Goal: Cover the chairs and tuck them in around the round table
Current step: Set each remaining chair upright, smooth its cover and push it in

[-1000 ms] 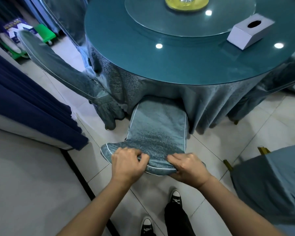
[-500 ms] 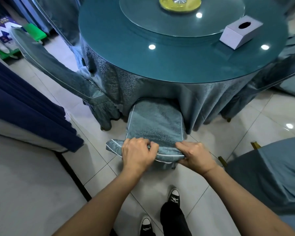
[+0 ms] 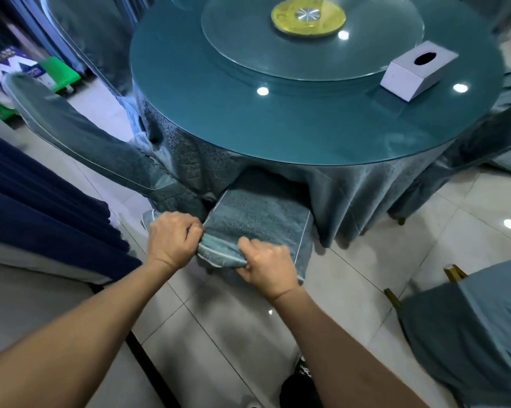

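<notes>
Now both hands grip the top edge of a covered chair (image 3: pixel 258 219) that stands pushed in against the round table (image 3: pixel 307 113), its seat hidden under the hanging tablecloth (image 3: pixel 351 195). The left hand (image 3: pixel 171 240) has its fingers curled round the teal, white-piped fabric at the chair back's left corner; the right hand (image 3: pixel 267 267) clamps the same edge a little lower and to the right, fingers folded over the cloth. Between the 2 hands the cover bunches into a rounded fold. A second covered chair (image 3: pixel 101 148) leans in at the table's left, its back tilted away. On the glass tabletop sit a glass turntable (image 3: pixel 307 39) with a yellow hub and a white tissue box (image 3: pixel 416 72). At lower right, another teal-draped chair (image 3: pixel 478 334) stands apart from the table, gold legs showing.
</notes>
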### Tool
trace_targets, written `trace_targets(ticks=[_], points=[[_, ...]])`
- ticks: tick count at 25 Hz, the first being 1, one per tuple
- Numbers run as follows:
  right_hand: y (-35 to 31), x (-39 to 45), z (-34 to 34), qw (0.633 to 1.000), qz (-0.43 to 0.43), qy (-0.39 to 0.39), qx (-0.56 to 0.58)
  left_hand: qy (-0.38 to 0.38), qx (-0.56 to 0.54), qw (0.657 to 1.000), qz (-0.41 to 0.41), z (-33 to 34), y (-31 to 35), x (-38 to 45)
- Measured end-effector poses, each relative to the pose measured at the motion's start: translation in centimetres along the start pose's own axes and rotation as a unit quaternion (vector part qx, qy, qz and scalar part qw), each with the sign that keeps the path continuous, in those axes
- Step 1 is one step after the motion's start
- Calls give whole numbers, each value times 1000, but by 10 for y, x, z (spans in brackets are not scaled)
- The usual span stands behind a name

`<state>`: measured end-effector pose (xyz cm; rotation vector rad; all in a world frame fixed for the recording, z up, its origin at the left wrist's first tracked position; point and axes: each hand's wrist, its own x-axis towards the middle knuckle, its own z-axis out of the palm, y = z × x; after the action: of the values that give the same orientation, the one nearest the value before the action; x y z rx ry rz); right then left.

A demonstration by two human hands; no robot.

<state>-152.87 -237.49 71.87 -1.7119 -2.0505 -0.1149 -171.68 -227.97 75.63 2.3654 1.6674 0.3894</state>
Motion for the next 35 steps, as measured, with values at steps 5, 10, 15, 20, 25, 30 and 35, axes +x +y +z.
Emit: trace_targets(ticks=[5, 10, 15, 20, 25, 30, 35], points=[[-7, 4, 20, 1000, 5, 13, 5, -5, 10, 1000, 16, 1, -11, 6], [-11, 2, 12, 999, 15, -33, 32, -35, 36, 999, 3, -9, -2, -3], [-8, 1, -7, 981, 54, -158, 101, 11, 54, 997, -49, -2, 32, -36], [26, -15, -25, 978, 80, -130, 139, 20, 87, 991, -97, 6, 70, -46], [92, -14, -48, 984, 89, -114, 106, 33, 90, 992, -85, 20, 129, -37], [143, -17, -73, 985, 115, -99, 86, 30, 56, 994, -90, 32, 182, -22], [180, -22, -98, 983, 149, -81, 75, 28, 43, 997, -49, 36, 221, -1]])
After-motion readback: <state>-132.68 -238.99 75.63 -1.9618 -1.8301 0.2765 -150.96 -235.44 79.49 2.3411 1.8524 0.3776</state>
